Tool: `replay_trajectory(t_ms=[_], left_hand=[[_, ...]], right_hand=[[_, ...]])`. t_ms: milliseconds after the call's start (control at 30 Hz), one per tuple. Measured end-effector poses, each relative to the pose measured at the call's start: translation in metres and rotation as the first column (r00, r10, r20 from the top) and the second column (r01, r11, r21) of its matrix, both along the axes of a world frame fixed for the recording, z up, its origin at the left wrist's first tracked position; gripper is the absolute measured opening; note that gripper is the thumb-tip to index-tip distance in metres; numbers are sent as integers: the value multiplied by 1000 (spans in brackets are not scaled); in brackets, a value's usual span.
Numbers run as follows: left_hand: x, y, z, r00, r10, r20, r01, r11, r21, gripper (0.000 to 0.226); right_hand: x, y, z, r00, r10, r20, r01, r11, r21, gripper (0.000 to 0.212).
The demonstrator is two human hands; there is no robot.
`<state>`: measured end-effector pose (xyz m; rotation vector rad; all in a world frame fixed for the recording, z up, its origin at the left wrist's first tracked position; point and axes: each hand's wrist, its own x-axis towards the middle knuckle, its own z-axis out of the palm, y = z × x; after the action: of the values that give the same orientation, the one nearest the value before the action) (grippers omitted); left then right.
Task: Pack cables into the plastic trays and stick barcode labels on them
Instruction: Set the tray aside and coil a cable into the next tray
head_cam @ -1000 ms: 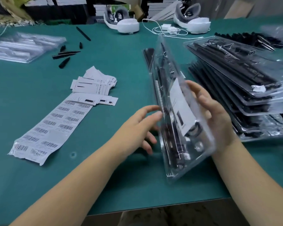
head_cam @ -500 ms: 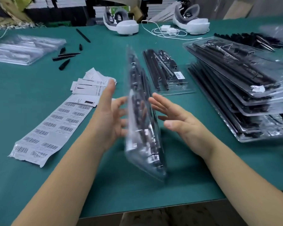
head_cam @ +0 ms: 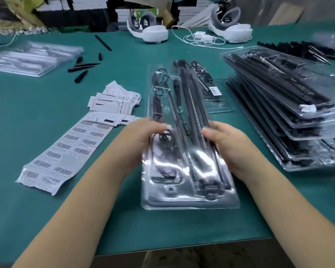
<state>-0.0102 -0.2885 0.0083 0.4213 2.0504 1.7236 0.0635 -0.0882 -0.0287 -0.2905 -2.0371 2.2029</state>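
Both hands, the left hand [head_cam: 143,140] and right hand [head_cam: 225,144], clamp the long edges of a clear plastic tray [head_cam: 190,202] packed with black cables, lying flat on the green table [head_cam: 85,219]. This looks like the labelling step. Next calls for peeling one barcode from the label sheet [head_cam: 66,151] at left.

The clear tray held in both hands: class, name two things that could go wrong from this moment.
1. The clear tray is gripped only at its edges by the left hand and right hand; it may flex and let cables shift.
2. Glare may hide where the label belongs.
3. It could bump the stacked trays alongside.
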Motion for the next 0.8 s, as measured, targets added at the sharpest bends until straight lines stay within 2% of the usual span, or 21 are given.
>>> replay_trajectory(t_ms=[67, 133, 233, 300, 367, 400, 500, 567, 600, 633, 700, 800], left_hand=[[-8, 0, -10, 987, -15, -162, -32, 957, -287, 53], [-18, -3, -16, 968, 27, -250, -133, 897, -421, 59], [-33, -7, -25, 901, 36, -433, -305, 763, -570, 65], [-44, -10, -30, 838, 40, -544, -423, 679, -600, 56], [-57, -19, -33, 751, 107, -652, -560, 627, -541, 37], [-64, -24, -34, 728, 136, -672, -605, 588, -536, 40], [-78, -40, -38, 779, 139, -611, -598, 455, -660, 58], [-80, -46, -39, 846, 141, -515, -532, 296, -793, 66], [-80, -49, -37, 859, 206, -469, -509, 242, -826, 69], [-81, -52, -33, 852, 290, -436, -503, 221, -835, 72], [-82, -60, -29, 827, 403, -392, -508, 236, -829, 70], [-78, -67, -27, 864, 377, -333, -433, 220, -874, 58]], right_hand=[[-2, 5, -4, 999, -20, 33, 18, 998, 65, 29], [-2, 6, -5, 997, 26, 67, -30, 998, 51, 36], [-4, 4, -7, 992, -34, 124, 13, 986, 168, 75], [-6, 2, -10, 987, -63, 150, 26, 971, 238, 82], [-6, 2, -13, 983, -67, 173, 28, 976, 218, 78], [-5, 1, -13, 981, -75, 182, 30, 971, 238, 77], [-3, -1, -11, 967, -162, 198, 40, 861, 507, 73], [-1, -5, -9, 958, -215, 190, 48, 775, 631, 65], [0, -6, -9, 957, -230, 176, 56, 745, 665, 61], [1, -7, -8, 958, -238, 156, 64, 714, 697, 57], [3, -9, -6, 962, -242, 127, 69, 663, 745, 50], [4, -9, -5, 961, -250, 116, 84, 666, 741, 41]])
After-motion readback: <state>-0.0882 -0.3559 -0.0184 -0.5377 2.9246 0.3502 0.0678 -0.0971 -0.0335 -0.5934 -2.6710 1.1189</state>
